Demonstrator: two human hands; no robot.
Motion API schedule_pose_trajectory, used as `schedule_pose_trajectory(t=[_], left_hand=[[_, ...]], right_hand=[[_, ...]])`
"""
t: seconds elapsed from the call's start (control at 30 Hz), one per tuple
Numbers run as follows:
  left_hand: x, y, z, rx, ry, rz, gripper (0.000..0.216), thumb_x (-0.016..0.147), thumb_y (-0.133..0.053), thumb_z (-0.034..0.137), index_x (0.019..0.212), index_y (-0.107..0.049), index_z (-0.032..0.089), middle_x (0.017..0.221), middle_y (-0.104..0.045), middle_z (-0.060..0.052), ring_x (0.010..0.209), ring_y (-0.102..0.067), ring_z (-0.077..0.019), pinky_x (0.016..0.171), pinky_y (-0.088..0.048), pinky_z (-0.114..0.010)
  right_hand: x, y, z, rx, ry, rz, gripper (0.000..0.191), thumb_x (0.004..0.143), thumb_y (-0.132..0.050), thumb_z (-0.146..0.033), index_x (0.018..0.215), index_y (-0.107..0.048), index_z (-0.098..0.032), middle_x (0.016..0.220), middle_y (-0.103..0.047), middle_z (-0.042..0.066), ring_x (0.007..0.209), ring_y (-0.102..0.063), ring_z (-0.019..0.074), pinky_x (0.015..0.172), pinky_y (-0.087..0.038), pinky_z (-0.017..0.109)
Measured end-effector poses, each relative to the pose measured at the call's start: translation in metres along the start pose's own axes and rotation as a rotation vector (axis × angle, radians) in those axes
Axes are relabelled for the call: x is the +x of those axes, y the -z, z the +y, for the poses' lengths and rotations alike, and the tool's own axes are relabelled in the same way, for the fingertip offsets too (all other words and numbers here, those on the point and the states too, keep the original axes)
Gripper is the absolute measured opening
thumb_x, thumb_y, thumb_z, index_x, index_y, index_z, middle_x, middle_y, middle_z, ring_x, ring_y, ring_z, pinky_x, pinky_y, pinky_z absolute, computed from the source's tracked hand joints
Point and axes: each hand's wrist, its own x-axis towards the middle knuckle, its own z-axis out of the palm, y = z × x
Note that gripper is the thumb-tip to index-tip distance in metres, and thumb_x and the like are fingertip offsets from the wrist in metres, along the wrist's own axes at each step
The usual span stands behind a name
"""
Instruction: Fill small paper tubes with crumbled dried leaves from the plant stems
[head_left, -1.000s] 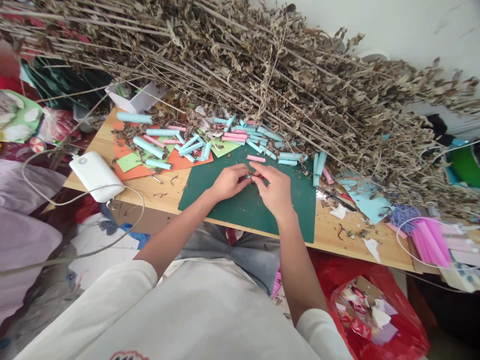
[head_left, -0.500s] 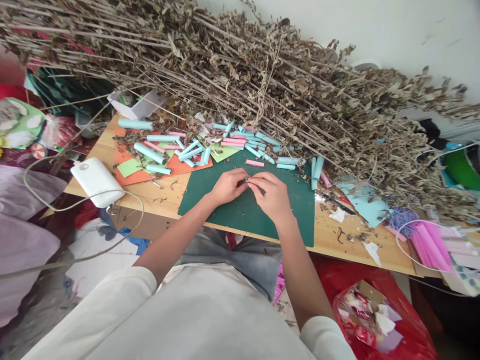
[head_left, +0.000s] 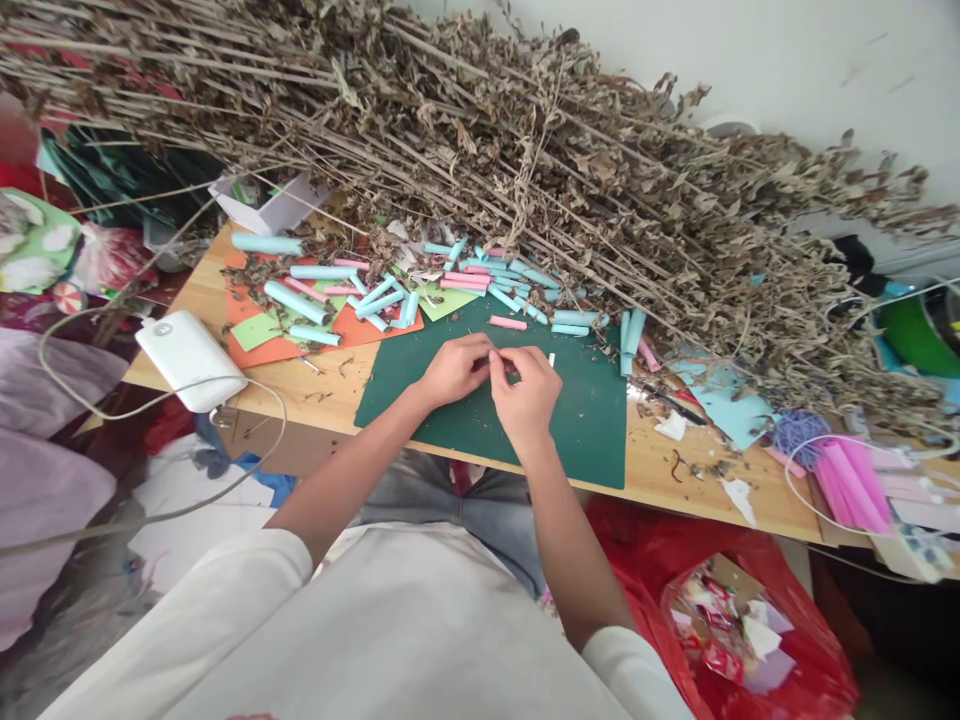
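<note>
My left hand [head_left: 454, 369] and my right hand [head_left: 527, 388] meet over a dark green cutting mat [head_left: 585, 430], fingers pinched together on a small thin piece I cannot make out. A tiny pale end pokes out past my right hand's fingers. Beyond the hands lie several rolled paper tubes, light blue [head_left: 300, 301] and pink [head_left: 508, 322], scattered over orange paper sheets [head_left: 259, 348] and green ones.
A big heap of dried leafy stalks [head_left: 570, 170] covers the back of the wooden table [head_left: 315, 385]. A white device [head_left: 189, 359] with a cable sits at the left edge. Pink paper strips [head_left: 851, 485] lie right. A red bag [head_left: 742, 620] of scraps sits below.
My right hand has drawn back toward me and turned, its fingers now curled more over the small piece. The left hand stays almost where it was.
</note>
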Motion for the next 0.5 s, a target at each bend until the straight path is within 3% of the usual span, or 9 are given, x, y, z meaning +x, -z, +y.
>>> schedule_pose_trajectory(t=[0.2, 0.5], left_hand=[[-0.001, 0.000, 0.000, 0.064, 0.018, -0.017, 0.019, 0.093, -0.051, 0.026, 0.089, -0.067, 0.016, 0.086, -0.065, -0.006, 0.075, -0.058, -0.0152, 0.068, -0.044, -0.026], [0.000, 0.001, 0.002, 0.105, 0.025, -0.038, 0.022, 0.094, -0.050, 0.029, 0.087, -0.066, 0.015, 0.078, -0.060, -0.005, 0.072, -0.055, -0.0156, 0.064, -0.041, -0.025]], right_hand=[[-0.003, 0.001, 0.005, 0.215, -0.131, -0.008, 0.014, 0.090, -0.055, -0.027, 0.094, -0.066, -0.020, 0.085, -0.069, 0.005, 0.073, -0.063, 0.0158, 0.069, -0.053, 0.028], [0.001, 0.012, 0.013, 0.117, 0.077, -0.157, 0.030, 0.096, -0.046, -0.022, 0.115, -0.069, -0.025, 0.095, -0.070, 0.006, 0.085, -0.065, 0.0178, 0.079, -0.053, 0.031]])
